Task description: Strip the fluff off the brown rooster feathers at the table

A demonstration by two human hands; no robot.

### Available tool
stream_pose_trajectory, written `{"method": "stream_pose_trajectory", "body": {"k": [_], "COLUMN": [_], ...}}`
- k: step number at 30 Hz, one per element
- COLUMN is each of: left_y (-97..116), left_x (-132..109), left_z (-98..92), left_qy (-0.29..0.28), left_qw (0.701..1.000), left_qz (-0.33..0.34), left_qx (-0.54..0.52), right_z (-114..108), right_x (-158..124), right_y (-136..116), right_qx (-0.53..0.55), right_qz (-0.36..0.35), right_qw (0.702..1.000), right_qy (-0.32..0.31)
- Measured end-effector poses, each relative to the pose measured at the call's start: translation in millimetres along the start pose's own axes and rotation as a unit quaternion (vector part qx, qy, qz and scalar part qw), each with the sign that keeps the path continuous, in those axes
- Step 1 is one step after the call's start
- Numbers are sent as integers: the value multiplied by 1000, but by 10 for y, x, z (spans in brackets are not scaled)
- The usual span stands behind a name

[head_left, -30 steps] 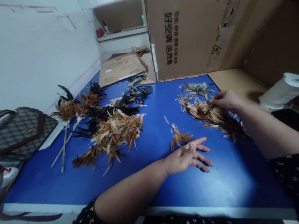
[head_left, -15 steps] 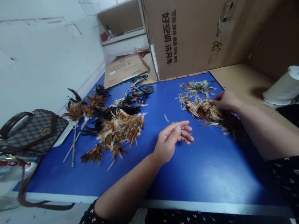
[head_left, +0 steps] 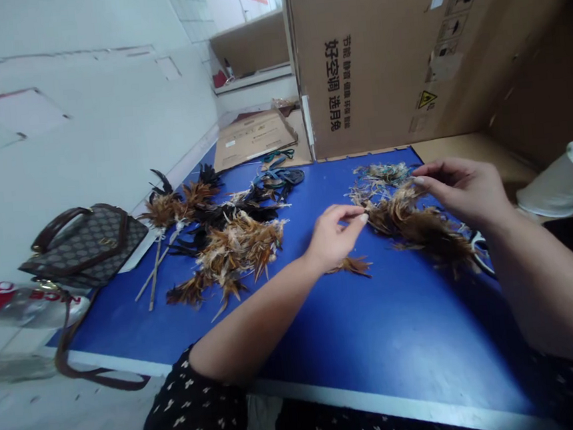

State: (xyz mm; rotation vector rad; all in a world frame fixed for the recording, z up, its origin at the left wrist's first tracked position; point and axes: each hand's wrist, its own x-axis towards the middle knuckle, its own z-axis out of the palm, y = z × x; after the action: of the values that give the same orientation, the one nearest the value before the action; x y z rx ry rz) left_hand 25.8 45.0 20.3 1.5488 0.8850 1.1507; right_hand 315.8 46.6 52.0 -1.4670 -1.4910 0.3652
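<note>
Left hand [head_left: 332, 238] at nine o'clock of a brown feather pile [head_left: 421, 228], right hand [head_left: 472, 191] at two, each thumb nearly meets its fingers, whether either grips feathers unclear.

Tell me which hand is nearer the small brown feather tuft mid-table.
Left. The left hand is close by the tuft, partly hiding it from view; the right hand is farther right, by the larger feather pile.
</note>
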Motion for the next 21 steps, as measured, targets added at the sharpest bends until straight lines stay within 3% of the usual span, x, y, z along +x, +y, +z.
{"method": "stream_pose_trajectory", "body": {"k": [4,8,14,19,21], "left_y": [-113,-188,-186,-216,-215], "left_x": [196,223,52,-147,-198], "left_z": [391,623,601,602,609], "left_qy": [-5,-18,32,12,7], "left_qw": [999,999,979,968,967], "left_qz": [23,-34,-134,-154,-157], "left_qx": [30,-16,-154,-197,-198], "right_z": [81,160,300,520,582], "right_x": [-124,-219,-503,-822,-898], "right_y": [-157,-170,-28,-31,-50], "right_qx": [13,39,135,199,221], "right_qz": [-37,-31,44,93,104], "right_qw": [999,998,990,972,966], "right_qy": [-22,-24,26,-84,-88]}}
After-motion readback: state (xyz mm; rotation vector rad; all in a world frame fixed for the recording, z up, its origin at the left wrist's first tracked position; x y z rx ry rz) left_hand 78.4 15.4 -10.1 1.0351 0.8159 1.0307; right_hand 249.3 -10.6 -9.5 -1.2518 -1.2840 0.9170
